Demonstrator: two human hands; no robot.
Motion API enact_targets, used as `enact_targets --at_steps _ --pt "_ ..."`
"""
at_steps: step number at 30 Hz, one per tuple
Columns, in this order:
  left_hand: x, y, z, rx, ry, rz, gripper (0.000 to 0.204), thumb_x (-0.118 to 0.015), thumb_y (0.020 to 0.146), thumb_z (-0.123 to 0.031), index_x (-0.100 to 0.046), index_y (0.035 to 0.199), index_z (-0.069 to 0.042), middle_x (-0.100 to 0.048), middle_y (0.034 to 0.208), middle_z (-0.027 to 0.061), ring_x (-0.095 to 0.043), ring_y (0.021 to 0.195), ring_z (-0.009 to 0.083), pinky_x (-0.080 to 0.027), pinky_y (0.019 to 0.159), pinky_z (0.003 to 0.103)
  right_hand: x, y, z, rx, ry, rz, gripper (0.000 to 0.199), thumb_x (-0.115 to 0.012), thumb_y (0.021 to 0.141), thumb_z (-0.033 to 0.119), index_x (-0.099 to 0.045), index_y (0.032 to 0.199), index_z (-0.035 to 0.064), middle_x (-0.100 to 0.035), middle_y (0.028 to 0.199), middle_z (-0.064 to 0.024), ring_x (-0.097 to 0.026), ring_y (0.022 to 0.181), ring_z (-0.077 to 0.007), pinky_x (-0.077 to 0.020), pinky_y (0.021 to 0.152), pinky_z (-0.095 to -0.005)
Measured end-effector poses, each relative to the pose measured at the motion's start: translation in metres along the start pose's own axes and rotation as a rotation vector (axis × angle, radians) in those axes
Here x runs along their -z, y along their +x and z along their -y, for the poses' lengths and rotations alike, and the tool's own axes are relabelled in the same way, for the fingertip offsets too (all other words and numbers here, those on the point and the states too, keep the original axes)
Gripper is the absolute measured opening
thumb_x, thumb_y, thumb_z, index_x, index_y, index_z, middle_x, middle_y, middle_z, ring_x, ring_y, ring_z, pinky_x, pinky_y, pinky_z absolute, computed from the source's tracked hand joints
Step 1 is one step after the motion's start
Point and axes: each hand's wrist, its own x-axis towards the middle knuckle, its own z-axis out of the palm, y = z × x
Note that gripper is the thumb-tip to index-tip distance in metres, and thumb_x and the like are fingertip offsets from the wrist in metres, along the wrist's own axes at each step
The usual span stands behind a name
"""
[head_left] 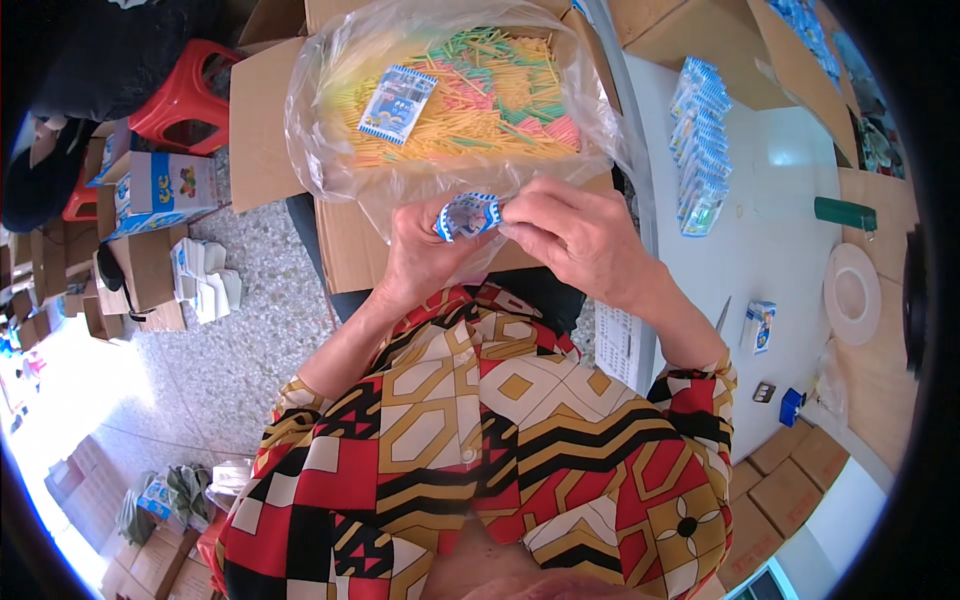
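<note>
Between my hands, in front of my chest, is a small blue-and-white plastic packet (466, 216) with its mouth spread open. My left hand (415, 252) is wrapped around its lower part. The fingers of my right hand (588, 238) are pinched at the packet's right edge; whether they also hold something small is hidden. Just beyond my hands stands a cardboard box lined with a clear plastic bag (325, 150). It is filled with thin sticks (480, 90) in yellow, pink and green. A flat blue-and-white packet (398, 104) lies on top of the sticks.
On the white table (775, 200) at my right lies a row of packets (700, 150). Also there are a green tool (845, 214), a white ring-shaped disc (853, 294), a single packet (760, 327) and a small blue object (792, 407). A red stool (190, 105) and a printed carton (165, 192) stand left.
</note>
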Motion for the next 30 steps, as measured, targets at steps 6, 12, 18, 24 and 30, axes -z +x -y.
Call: enact_targets --at_steps 6,12,18,24,30 --pt "0.010 0.007 0.005 0.036 -0.113 -0.082 0.021 -0.072 0.071 -0.004 -0.066 0.090 0.000 -0.066 0.080 0.0006 -0.055 0.068 0.0028 -0.047 0.062 0.020 0.022 0.028 -0.030 -0.468 0.352 -0.137 0.008 -0.059 0.082 0.007 -0.061 0.089 0.0028 -0.059 0.077 0.0008 -0.050 0.065 -0.0032 -0.0409 0.056 -0.0190" --pt "0.024 0.010 0.000 0.052 -0.249 -0.162 0.025 -0.073 0.069 -0.003 -0.065 0.093 0.001 -0.066 0.084 0.0024 -0.059 0.071 0.0060 -0.049 0.066 0.022 -0.001 0.044 -0.180 -0.331 0.019 -0.223 0.017 -0.057 0.082 0.009 -0.060 0.097 0.0011 -0.063 0.078 -0.0094 -0.059 0.067 -0.0145 -0.0454 0.061 -0.0249" --pt "0.032 0.005 -0.006 0.079 -0.280 -0.219 0.026 -0.073 0.070 -0.003 -0.065 0.094 0.001 -0.066 0.085 0.0027 -0.059 0.073 0.0064 -0.049 0.068 0.022 -0.032 0.051 -0.228 -0.400 -0.576 0.320 0.025 -0.044 0.078 -0.003 -0.058 0.099 -0.0005 -0.059 0.093 -0.0247 -0.059 0.081 -0.0398 -0.0485 0.071 -0.0428" --pt "0.037 0.006 -0.008 0.089 -0.267 -0.207 0.025 -0.072 0.070 -0.003 -0.065 0.094 0.001 -0.066 0.085 0.0027 -0.059 0.073 0.0062 -0.049 0.068 0.022 -0.044 0.044 -0.244 -0.297 -0.699 0.457 0.025 -0.042 0.074 -0.007 -0.055 0.095 -0.0020 -0.059 0.090 -0.0227 -0.060 0.083 -0.0380 -0.0482 0.072 -0.0451" --pt "0.036 0.007 -0.016 0.109 -0.251 -0.187 0.023 -0.072 0.071 -0.003 -0.066 0.093 0.000 -0.066 0.085 0.0028 -0.059 0.074 0.0060 -0.049 0.068 0.022 -0.045 0.040 -0.245 -0.282 -0.742 0.431 0.031 -0.042 0.074 -0.007 -0.051 0.103 0.0005 -0.058 0.095 -0.0200 -0.058 0.088 -0.0364 -0.0484 0.073 -0.0432"
